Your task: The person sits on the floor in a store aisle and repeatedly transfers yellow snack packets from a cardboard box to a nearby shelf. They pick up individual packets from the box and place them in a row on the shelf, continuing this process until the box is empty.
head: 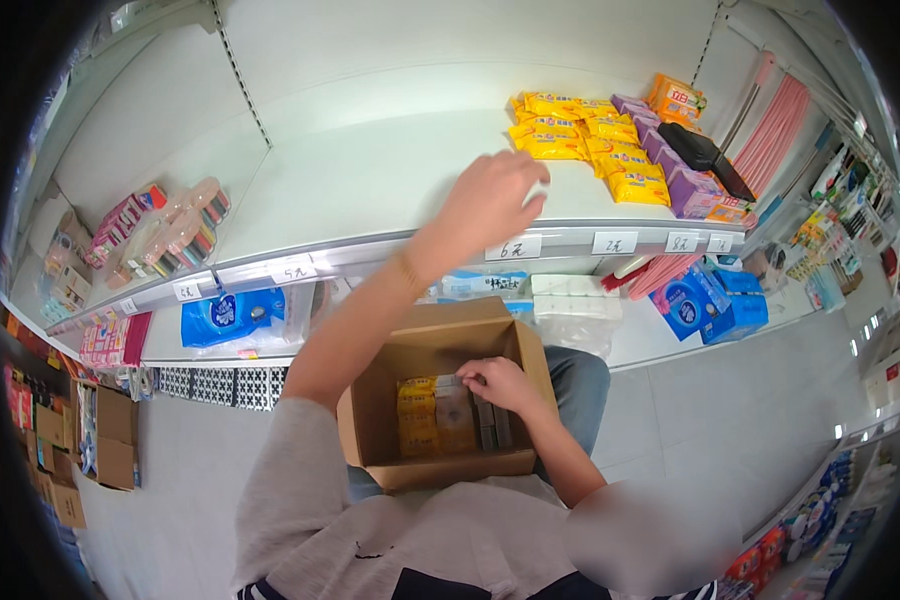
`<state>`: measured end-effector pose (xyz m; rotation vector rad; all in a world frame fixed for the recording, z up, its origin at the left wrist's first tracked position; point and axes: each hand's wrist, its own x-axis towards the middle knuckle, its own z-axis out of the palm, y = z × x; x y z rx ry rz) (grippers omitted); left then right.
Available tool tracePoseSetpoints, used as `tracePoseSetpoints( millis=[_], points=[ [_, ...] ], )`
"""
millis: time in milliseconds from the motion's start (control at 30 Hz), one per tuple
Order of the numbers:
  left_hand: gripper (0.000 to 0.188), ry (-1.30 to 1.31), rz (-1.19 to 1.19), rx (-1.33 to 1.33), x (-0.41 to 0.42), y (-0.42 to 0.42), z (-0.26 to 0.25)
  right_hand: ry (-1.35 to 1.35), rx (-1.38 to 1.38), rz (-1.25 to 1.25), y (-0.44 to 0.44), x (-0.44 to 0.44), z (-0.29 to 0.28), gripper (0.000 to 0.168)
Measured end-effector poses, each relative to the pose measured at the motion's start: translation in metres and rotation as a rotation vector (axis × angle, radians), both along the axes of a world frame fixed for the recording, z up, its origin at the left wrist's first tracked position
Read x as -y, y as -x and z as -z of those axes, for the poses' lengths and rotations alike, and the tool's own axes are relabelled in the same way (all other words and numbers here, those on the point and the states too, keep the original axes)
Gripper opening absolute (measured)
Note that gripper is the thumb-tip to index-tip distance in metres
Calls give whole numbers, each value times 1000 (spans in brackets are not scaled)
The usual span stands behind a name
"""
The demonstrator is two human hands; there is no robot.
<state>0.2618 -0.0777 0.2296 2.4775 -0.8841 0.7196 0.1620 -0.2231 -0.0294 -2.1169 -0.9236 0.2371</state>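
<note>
My left hand hovers over the shelf, fingers curved and apart, nothing visible between them. Behind it and to its right lie yellow-wrapped soap bars in stacked rows, beside purple boxes. An open cardboard box rests on my lap below the shelf edge. Inside it are yellow packets, a translucent-wrapped pack and narrow grey boxes. My right hand reaches into the box above these packs, fingers curled near a pale packet; whether it grips anything cannot be told.
A black handled object lies on the purple boxes. Pink-bristled brooms stand at right. Handwritten price tags line the shelf edge. Blue packs, white tissue packs and blue bundles sit on the lower shelf. Another carton stands at left.
</note>
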Motion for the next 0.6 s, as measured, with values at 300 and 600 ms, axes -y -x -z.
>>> tracePoseSetpoints(
  millis=[300, 600],
  points=[
    [66, -104, -336, -382, 21, -128, 12, -35, -56, -30, 3, 0, 7, 19],
    [70, -153, -335, -432, 4, -101, -9, -11, -32, -18, 4, 0, 9, 18]
  ],
)
